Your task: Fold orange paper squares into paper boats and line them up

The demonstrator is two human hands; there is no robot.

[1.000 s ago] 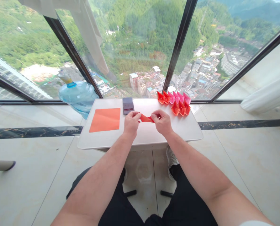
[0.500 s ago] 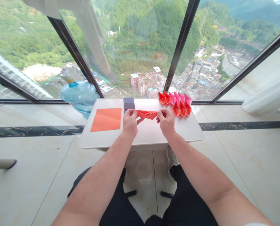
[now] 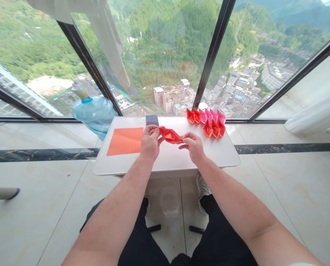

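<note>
A folded orange-red paper boat point(image 3: 170, 136) is held above the middle of the table, its hollow facing up toward me. My left hand point(image 3: 150, 141) pinches its left end between thumb and fingers. At the opposite tip, my right hand point(image 3: 194, 145) has thumb and forefinger closed on the point, the other fingers curled beneath. Left of my left hand lies a flat orange paper sheet point(image 3: 126, 141). Just beyond that hand is a small dark grey-blue object point(image 3: 152, 120), partly hidden by my fingers.
Several finished orange-red paper boats point(image 3: 215, 128) and pink paper boats point(image 3: 207, 114) stand at the back right of the white table point(image 3: 170, 160). A large blue water bottle point(image 3: 94, 112) is beside the table's left edge. Tall windows point(image 3: 165, 55) rise behind it.
The paper boat has tilted so its hollow shows more, its right tip now lower. My left hand has shifted slightly left, and my right hand a little down and left.
</note>
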